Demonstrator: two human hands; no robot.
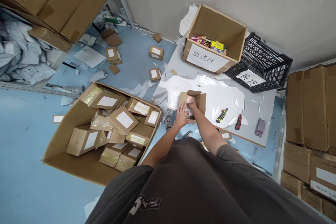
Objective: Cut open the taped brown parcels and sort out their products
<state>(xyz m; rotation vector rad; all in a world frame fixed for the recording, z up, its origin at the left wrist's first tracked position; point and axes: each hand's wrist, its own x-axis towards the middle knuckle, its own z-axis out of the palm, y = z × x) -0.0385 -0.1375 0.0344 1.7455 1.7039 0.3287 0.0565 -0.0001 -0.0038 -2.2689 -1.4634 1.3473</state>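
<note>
A small open cardboard box (201, 102) stands at the near edge of the table, its flaps spread. My left hand (181, 114) grips the box's left side, fingers over the flap and thumb inward. My right hand (192, 106) reaches down into the box, its fingers mostly hidden. A pinkish item (189, 98) shows inside beside that hand, along with whitish, clear-looking wrapping (188, 111). To the right on the table lie a yellow-and-black box cutter (222, 115) and a red-and-black one (238, 121).
A large carton (99, 171) of taped parcels stands at left. At the back are a labelled cardboard box (206, 59) with colourful packets and a black crate (275, 66). Paper scraps (210, 79) litter the table. Cartons (306, 112) stack up at right; parcels lie on the floor.
</note>
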